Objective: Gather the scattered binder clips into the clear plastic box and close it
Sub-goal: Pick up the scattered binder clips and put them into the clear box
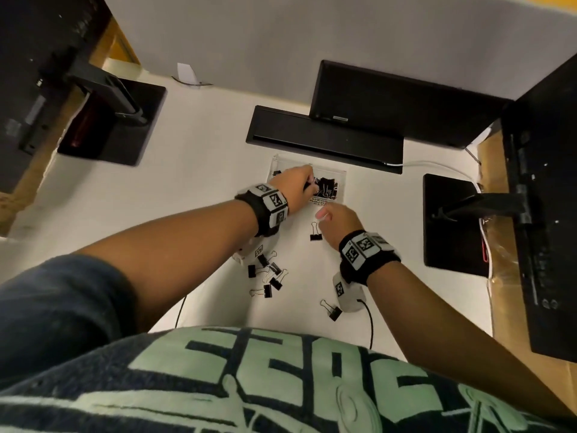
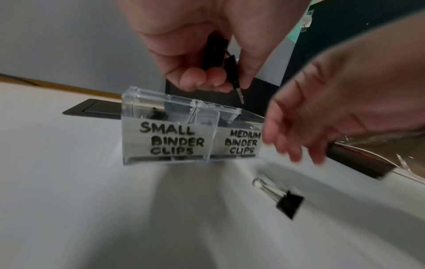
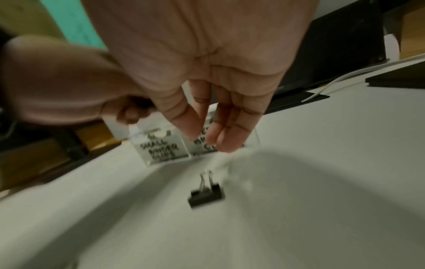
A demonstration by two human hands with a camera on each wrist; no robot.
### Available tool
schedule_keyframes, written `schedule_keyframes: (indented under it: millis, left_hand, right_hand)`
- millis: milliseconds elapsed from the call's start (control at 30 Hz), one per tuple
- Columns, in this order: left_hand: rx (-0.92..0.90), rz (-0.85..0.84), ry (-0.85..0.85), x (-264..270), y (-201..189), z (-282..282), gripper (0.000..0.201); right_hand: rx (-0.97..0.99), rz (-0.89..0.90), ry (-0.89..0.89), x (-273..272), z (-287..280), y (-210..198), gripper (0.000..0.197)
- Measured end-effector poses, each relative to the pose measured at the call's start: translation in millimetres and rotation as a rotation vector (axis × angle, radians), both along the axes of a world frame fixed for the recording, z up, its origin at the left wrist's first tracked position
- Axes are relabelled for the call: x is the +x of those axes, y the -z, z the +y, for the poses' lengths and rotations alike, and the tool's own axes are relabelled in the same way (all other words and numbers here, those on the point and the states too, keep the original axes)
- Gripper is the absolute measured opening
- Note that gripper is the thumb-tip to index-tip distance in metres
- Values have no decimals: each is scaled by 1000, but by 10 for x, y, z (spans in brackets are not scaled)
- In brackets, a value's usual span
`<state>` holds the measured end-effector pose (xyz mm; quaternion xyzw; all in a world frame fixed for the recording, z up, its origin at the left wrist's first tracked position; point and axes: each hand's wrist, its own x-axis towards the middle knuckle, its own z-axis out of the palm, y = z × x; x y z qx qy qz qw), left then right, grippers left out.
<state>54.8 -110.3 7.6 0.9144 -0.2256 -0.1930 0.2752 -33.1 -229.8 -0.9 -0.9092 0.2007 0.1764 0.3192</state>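
Green block letters on the person's dark shirt (image 1: 281, 385) ran cut off and unreadable. Beyond, the left hand (image 2: 200, 45) pinched black binder clips (image 2: 220, 54) above the clear plastic box (image 2: 170, 127) on the white table (image 1: 203, 182), its compartments labelled "SMALL BINDER CLIPS" and "MEDIUM BINDER CLIPS". Blurred, the right hand (image 3: 207, 72) hung with straight fingers close together over a lone clip (image 3: 205, 194).

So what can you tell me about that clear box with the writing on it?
The clear plastic box stands upright on the white table, lid open. It looks like hard, see-through plastic with two compartments side by side, hand-lettered SMALL BINDER CLIPS and MEDIUM BINDER CLIPS. Black clips already lie inside both. The left hand holds a black binder clip just above it; whether anything touches the box is unclear.
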Motion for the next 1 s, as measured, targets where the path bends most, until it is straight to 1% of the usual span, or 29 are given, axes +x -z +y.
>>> schedule_keyframes:
  millis: [133, 200, 400, 467, 500, 633, 700, 733, 800, 867, 900, 933, 1000]
  left_hand:
    - [42, -22, 28, 152, -43, -181, 17]
    - [87, -30, 40, 199, -64, -264, 19]
    - [232, -6, 68, 312, -83, -461, 28]
    - [238, 0, 69, 305, -59, -471, 29]
    - [236, 1, 73, 296, -52, -468, 31]
    - [191, -22, 121, 209, -33, -397, 39]
    - [156, -49, 139, 127, -38, -320, 39]
    - [135, -67, 140, 70, -44, -274, 39]
    - [84, -99, 137, -92, -56, -154, 36]
    - [55, -79, 167, -298, -47, 4, 31]
    - [68, -41, 204, -412, -31, 95, 29]
    - [104, 3, 253, -520, -9, 186, 26]
    - [216, 71, 353, -706, 73, 346, 25]
  right_hand:
    - [-65, 34, -165, -244, 67, 260, 29]
    - [-91, 18, -211, -347, 80, 344, 25]
    - [-119, 49, -209, -547, 58, 410, 17]
    - [-97, 45, -167, -583, 39, 378, 15]
    - [-54, 39, -120, -593, 18, 356, 14]
    - [202, 89, 115, -653, -75, 252, 7]
    - [302, 137, 187, -709, -124, 228, 18]
    - [324, 163, 191, -746, -153, 224, 23]
    - [335, 206, 135, -843, -220, 217, 23]
    - [311, 237, 42, -954, -270, 225, 14]
    - [281, 251, -7, -1014, -286, 229, 6]
    - [228, 260, -66, -1074, -288, 226, 7]
    - [101, 274, -213, -1183, -269, 253, 28]
